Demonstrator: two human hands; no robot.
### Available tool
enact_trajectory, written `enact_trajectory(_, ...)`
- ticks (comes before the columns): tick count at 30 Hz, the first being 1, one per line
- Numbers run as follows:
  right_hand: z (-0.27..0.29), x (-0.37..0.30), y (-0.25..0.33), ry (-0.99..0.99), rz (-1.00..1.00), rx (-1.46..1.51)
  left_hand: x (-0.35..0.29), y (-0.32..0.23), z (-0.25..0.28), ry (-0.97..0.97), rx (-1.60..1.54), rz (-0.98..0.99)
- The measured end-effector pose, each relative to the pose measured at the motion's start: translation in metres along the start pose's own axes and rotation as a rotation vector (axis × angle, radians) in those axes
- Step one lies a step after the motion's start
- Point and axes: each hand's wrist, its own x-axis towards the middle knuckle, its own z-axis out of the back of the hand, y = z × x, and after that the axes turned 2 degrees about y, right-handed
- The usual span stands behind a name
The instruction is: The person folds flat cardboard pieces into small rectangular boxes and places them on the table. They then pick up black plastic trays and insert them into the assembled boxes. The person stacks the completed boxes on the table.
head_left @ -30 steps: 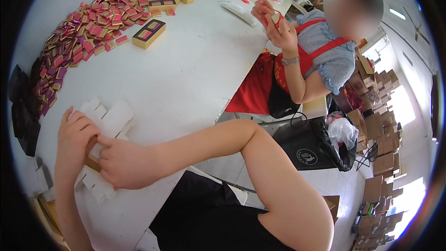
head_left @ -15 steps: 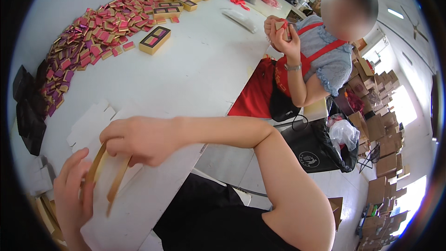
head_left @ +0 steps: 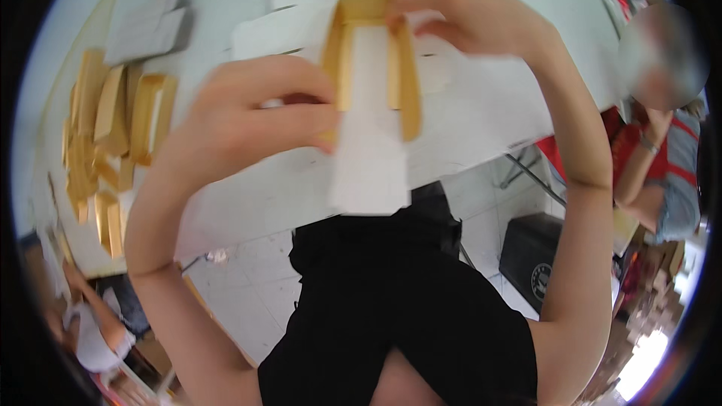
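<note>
A partly folded gold cardboard box (head_left: pixel 410 105) is in front of me over the white table. Its gold walls rise on the two long sides and the far end, and a long white panel (head_left: pixel 370 180) extends from it toward me. My left hand (head_left: pixel 248 113) is closed on the box's left wall, thumb and fingers pinching it near the close end. My right hand (head_left: pixel 474 11) is by the far right corner with its fingers spread. One or two of its fingertips meet the gold edge there, though blur hides the exact contact.
Flat white cardboard blanks (head_left: pixel 263 34) lie beyond the box. Several gold boxes (head_left: pixel 113 116) are heaped at the table's left, beside a pale stack (head_left: pixel 150 30). One co-worker (head_left: pixel 677 169) is at the right, near a black bin (head_left: pixel 530 256); another person (head_left: pixel 98 331) is lower left.
My view has swung left and down. The gold piece has come from the left to the middle, its white panel now toward me. My right hand has loosened from its grip; my left hand has closed on the wall.
</note>
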Motion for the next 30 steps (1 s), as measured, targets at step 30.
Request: enact_trajectory(30, -0.081, -0.049, 0.059, -0.464, 0.254, -0.114, -0.013, -0.005, -0.087, -0.206, 0.268, -0.181)
